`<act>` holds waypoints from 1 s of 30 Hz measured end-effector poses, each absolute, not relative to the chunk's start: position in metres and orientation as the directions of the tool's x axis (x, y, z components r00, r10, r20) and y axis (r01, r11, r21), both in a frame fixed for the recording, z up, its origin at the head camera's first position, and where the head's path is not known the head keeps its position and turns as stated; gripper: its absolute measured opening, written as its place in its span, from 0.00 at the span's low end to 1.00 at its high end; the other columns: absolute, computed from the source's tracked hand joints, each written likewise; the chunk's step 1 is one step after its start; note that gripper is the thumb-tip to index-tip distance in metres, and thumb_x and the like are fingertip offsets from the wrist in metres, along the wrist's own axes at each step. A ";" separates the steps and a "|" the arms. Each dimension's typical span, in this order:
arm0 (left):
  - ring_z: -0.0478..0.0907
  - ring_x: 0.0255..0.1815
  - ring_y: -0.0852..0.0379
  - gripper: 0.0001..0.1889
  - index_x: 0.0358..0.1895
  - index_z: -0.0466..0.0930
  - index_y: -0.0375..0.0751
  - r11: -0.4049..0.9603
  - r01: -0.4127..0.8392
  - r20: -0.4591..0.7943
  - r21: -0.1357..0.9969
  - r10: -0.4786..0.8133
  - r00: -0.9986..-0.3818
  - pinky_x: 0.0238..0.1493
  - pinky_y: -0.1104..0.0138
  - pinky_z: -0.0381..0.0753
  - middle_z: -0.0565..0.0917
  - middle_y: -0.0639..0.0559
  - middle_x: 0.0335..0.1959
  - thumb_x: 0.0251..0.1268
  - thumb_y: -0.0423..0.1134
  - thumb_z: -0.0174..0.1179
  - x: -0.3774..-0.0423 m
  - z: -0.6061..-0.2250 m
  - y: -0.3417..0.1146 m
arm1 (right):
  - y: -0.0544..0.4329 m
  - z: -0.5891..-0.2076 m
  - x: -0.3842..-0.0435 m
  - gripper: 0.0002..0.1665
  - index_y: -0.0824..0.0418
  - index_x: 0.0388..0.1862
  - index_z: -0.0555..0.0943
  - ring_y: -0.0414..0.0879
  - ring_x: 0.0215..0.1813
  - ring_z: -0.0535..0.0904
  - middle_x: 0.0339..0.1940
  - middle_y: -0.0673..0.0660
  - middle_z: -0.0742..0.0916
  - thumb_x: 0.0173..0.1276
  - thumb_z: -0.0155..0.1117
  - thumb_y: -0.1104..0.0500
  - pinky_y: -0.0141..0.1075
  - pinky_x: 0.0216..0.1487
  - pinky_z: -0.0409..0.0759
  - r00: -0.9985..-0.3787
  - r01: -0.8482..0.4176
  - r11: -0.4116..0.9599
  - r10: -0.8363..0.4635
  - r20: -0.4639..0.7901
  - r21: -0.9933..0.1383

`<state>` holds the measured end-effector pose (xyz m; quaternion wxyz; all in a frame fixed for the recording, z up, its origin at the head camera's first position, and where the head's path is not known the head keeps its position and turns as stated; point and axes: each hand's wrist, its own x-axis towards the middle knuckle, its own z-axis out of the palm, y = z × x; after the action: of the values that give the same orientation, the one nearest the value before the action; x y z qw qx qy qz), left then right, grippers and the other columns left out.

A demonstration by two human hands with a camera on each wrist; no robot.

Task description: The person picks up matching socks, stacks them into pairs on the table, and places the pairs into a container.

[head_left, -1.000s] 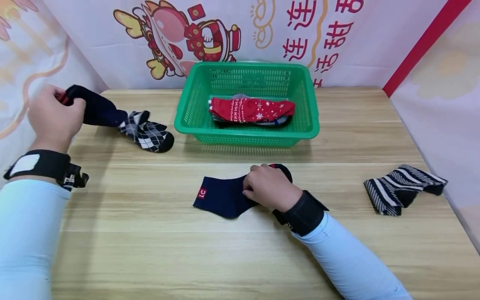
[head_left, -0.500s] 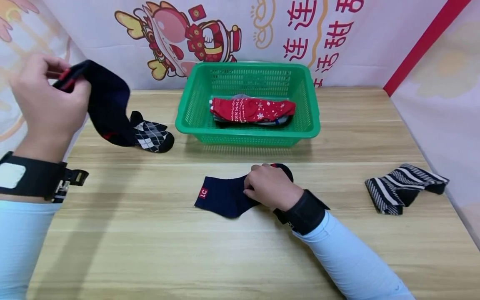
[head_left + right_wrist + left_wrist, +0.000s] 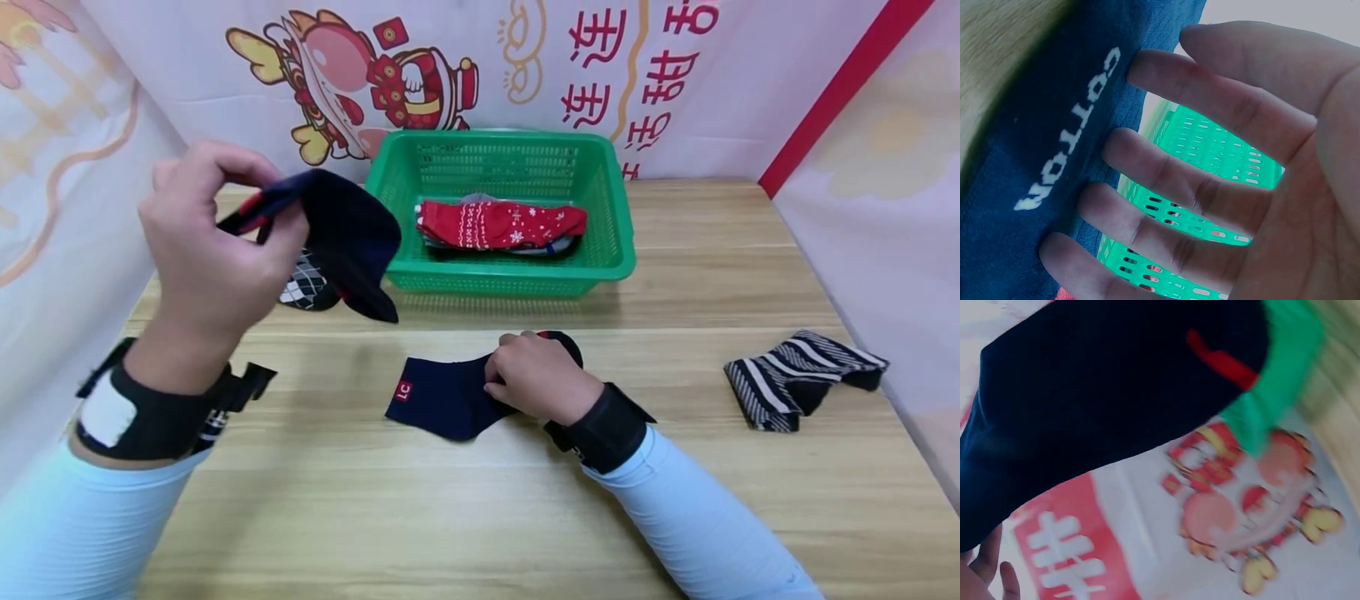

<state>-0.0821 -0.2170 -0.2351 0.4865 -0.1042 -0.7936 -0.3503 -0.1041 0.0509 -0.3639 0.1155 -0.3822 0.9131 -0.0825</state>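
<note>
My left hand (image 3: 217,237) pinches a navy sock (image 3: 356,242) by its cuff between thumb and fingers. The sock hangs in the air, overlapping the basket's left side in the head view; its red heel line shows in the left wrist view. A second navy sock (image 3: 438,396) with a red LC label lies flat on the table. On its foot part rest the fingertips of my right hand (image 3: 536,375), partly covering it. From the right wrist view, those fingers are spread and fairly straight against the sock's underside (image 3: 1041,137), which reads COTTON.
A green basket (image 3: 510,279) stands at the back, holding a red snowflake sock (image 3: 498,225) on top of other socks. A black-and-white argyle sock (image 3: 307,287) lies left, half hidden by my left hand. A striped black-and-white sock (image 3: 768,387) lies to the right.
My left hand has lifted the navy sock off the argyle sock and carried it rightward, towards the middle. The right hand has stayed in place on the flat sock.
</note>
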 end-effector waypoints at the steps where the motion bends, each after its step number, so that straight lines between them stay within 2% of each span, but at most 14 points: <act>1: 0.77 0.39 0.77 0.22 0.32 0.80 0.24 0.720 0.520 0.842 0.459 -0.167 -0.512 0.45 0.72 0.56 0.86 0.56 0.29 0.51 0.46 0.62 -0.079 -0.236 -0.212 | 0.050 -0.365 -0.104 0.10 0.50 0.28 0.89 0.45 0.35 0.78 0.31 0.49 0.84 0.68 0.68 0.51 0.40 0.35 0.78 -0.680 -0.681 0.693 -0.718 -0.149 -0.237; 3: 0.78 0.40 0.73 0.21 0.33 0.80 0.24 0.690 0.556 0.838 0.464 -0.139 -0.527 0.47 0.71 0.60 0.87 0.44 0.31 0.53 0.46 0.62 -0.075 -0.238 -0.201 | 0.048 -0.365 -0.105 0.09 0.50 0.28 0.89 0.45 0.35 0.78 0.31 0.49 0.84 0.68 0.68 0.51 0.40 0.35 0.78 -0.678 -0.684 0.692 -0.720 -0.148 -0.231; 4: 0.79 0.40 0.71 0.20 0.33 0.80 0.25 0.673 0.570 0.831 0.470 -0.121 -0.542 0.48 0.71 0.60 0.87 0.41 0.31 0.53 0.45 0.63 -0.072 -0.238 -0.196 | 0.048 -0.366 -0.105 0.09 0.49 0.28 0.89 0.45 0.35 0.78 0.31 0.50 0.84 0.68 0.68 0.51 0.40 0.34 0.78 -0.678 -0.686 0.692 -0.720 -0.147 -0.227; 9: 0.81 0.43 0.56 0.11 0.34 0.80 0.29 0.611 0.615 0.780 0.497 -0.004 -0.626 0.49 0.67 0.60 0.87 0.43 0.33 0.54 0.36 0.66 -0.063 -0.246 -0.175 | 0.046 -0.367 -0.106 0.09 0.49 0.28 0.89 0.46 0.35 0.79 0.30 0.50 0.84 0.68 0.69 0.51 0.40 0.34 0.79 -0.675 -0.695 0.685 -0.726 -0.131 -0.217; 13: 0.79 0.44 0.50 0.09 0.34 0.80 0.33 0.591 0.638 0.754 0.494 0.074 -0.652 0.48 0.63 0.61 0.87 0.43 0.34 0.53 0.33 0.68 -0.058 -0.254 -0.167 | 0.043 -0.368 -0.107 0.08 0.51 0.31 0.90 0.45 0.36 0.81 0.30 0.49 0.86 0.68 0.69 0.52 0.40 0.35 0.81 -0.666 -0.702 0.671 -0.737 -0.112 -0.241; 16: 0.79 0.45 0.49 0.09 0.35 0.80 0.34 0.582 0.659 0.745 0.476 0.131 -0.654 0.52 0.61 0.64 0.87 0.43 0.35 0.53 0.33 0.68 -0.057 -0.261 -0.165 | 0.041 -0.370 -0.108 0.06 0.53 0.36 0.88 0.44 0.38 0.82 0.32 0.48 0.88 0.67 0.70 0.53 0.40 0.38 0.82 -0.671 -0.693 0.665 -0.736 -0.087 -0.277; 21: 0.83 0.44 0.50 0.09 0.35 0.79 0.34 0.571 0.680 0.743 0.460 0.170 -0.647 0.56 0.58 0.65 0.86 0.44 0.34 0.53 0.33 0.68 -0.059 -0.269 -0.164 | 0.042 -0.370 -0.107 0.16 0.54 0.45 0.76 0.45 0.38 0.83 0.34 0.50 0.87 0.64 0.73 0.53 0.41 0.38 0.81 -0.678 -0.687 0.650 -0.734 -0.035 -0.324; 24: 0.83 0.44 0.51 0.09 0.36 0.79 0.35 0.577 0.680 0.736 0.452 0.189 -0.650 0.56 0.58 0.65 0.87 0.45 0.34 0.54 0.33 0.69 -0.060 -0.271 -0.164 | 0.047 -0.365 -0.108 0.19 0.55 0.48 0.75 0.45 0.37 0.82 0.35 0.51 0.86 0.65 0.72 0.50 0.41 0.40 0.81 -0.678 -0.679 0.656 -0.732 -0.060 -0.331; 27: 0.83 0.44 0.53 0.10 0.37 0.79 0.36 0.583 0.675 0.725 0.453 0.200 -0.659 0.56 0.58 0.65 0.87 0.46 0.35 0.54 0.34 0.70 -0.061 -0.272 -0.162 | 0.056 -0.354 -0.111 0.16 0.55 0.46 0.76 0.44 0.34 0.80 0.32 0.51 0.85 0.67 0.69 0.50 0.40 0.38 0.80 -0.684 -0.637 0.662 -0.722 -0.106 -0.395; 29: 0.83 0.44 0.55 0.10 0.37 0.79 0.38 0.592 0.669 0.719 0.450 0.204 -0.664 0.57 0.58 0.65 0.87 0.47 0.36 0.55 0.35 0.70 -0.060 -0.272 -0.161 | 0.061 -0.344 -0.112 0.10 0.55 0.43 0.78 0.42 0.33 0.78 0.30 0.50 0.84 0.69 0.66 0.52 0.38 0.38 0.78 -0.695 -0.594 0.634 -0.714 -0.082 -0.495; 30: 0.83 0.43 0.56 0.10 0.38 0.79 0.38 0.598 0.666 0.718 0.446 0.205 -0.665 0.56 0.58 0.65 0.87 0.48 0.36 0.55 0.35 0.70 -0.060 -0.272 -0.161 | 0.064 -0.339 -0.112 0.08 0.54 0.44 0.79 0.41 0.36 0.79 0.33 0.50 0.84 0.71 0.64 0.54 0.36 0.39 0.79 -0.704 -0.569 0.604 -0.709 -0.048 -0.558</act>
<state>-0.0604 -0.1605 -0.2721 0.3158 -0.2605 -0.8362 -0.3648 -0.1125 0.0635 -0.3391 0.1335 -0.3608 0.8855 -0.2605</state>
